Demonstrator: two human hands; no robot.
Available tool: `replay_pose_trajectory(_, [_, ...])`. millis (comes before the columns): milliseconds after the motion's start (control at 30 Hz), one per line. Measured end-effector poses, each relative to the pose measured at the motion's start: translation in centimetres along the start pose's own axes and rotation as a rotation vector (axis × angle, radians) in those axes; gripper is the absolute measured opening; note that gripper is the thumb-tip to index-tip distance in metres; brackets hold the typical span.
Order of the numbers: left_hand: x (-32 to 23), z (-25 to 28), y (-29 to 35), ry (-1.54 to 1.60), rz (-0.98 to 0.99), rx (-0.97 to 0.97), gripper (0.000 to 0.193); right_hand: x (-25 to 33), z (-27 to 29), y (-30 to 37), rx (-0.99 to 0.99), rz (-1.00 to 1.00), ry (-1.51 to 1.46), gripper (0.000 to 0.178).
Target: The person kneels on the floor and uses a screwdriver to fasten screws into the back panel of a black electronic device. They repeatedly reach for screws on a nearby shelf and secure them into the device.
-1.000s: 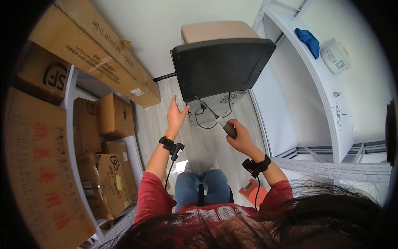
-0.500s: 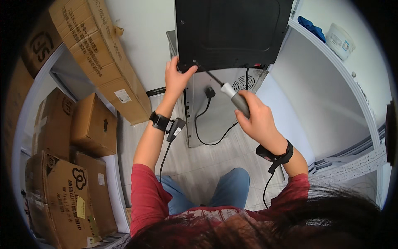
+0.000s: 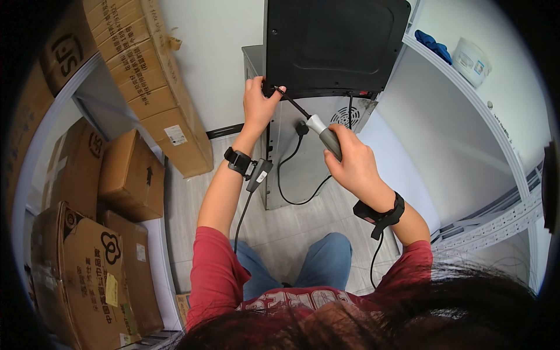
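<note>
Right hand (image 3: 357,163) has its fingers wrapped round a grey-handled screwdriver (image 3: 317,123), shaft slanting up to the lower-left corner of that black panel (image 3: 335,49). Left hand (image 3: 259,108)'s at that corner too, thumb spread from the fingers, can't tell from here if it's pinching anything.

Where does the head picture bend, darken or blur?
Head view: right shelf edge bows, corners go black; head view: hair along the bottom looks soft; head view: screwdriver handle clear, tip hard to tell by the dark panel.
</note>
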State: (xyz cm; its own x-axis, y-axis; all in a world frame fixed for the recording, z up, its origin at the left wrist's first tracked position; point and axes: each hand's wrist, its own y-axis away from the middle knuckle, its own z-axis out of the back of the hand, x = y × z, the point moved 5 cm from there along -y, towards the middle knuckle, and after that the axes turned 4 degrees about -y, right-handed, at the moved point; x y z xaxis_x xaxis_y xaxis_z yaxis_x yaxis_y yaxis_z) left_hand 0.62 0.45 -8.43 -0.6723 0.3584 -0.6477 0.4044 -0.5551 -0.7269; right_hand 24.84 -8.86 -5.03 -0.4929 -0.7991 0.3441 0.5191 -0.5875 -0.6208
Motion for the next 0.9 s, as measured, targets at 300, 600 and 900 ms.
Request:
replay_pose_trajectory(300, [0.3, 0.0, 0.0, -0.005, -0.086, -0.053, 0.048, 2.9, 0.3, -1.0, -0.165, 0.251, 0.308, 0.037])
replay_pose_trajectory(600, [0.2, -0.2, -0.2, 0.011, -0.108, -0.038, 0.044, 5.5, 0.8, -2.4, 0.129, 0.101, 0.232, 0.04])
replay_pose_trajectory(900, [0.2, -0.3, -0.2, 0.02, -0.117, -0.051, 0.044, 7.6, 0.6, -2.7, -0.189, 0.637, 0.623, 0.03])
